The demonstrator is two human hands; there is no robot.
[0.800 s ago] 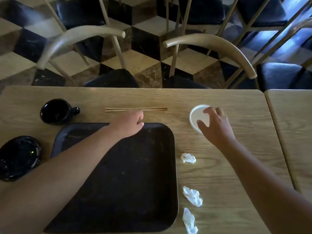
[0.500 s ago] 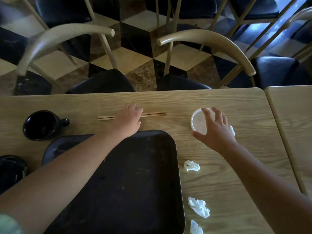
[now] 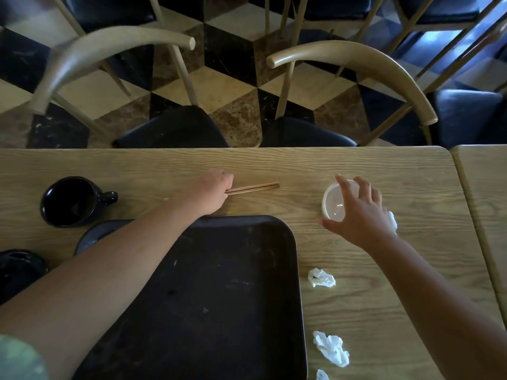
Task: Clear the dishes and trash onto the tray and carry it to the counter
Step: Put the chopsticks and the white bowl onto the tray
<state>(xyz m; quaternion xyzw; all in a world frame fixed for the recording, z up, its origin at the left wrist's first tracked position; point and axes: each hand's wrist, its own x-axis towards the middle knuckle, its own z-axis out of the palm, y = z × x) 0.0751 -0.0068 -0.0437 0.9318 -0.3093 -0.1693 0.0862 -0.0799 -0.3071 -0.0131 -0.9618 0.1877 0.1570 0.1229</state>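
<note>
Both hands are working at once here. The left hand [image 3: 210,192] is closing over the near end of the chopsticks [image 3: 253,187], fingers curled together on them, though whether they're actually pinched or just covered I can't tell. The right hand [image 3: 359,215] is spreading over the small white cup [image 3: 335,205], fingers apart around the rim and not clamped yet. A napkin wad [image 3: 393,220] is peeking out just beside that hand.

The tray [image 3: 263,270] is sitting empty right in front of the person, so everything's a short hop. My guess at doing this well: get both sticks pinched as a pair so one isn't rolling away, and grip the cup by its wall before lifting.

The black mug [image 3: 72,201], dark plate [image 3: 19,270] and crumpled napkins [image 3: 321,278] are all waiting on the table [image 3: 356,163], well apart.
</note>
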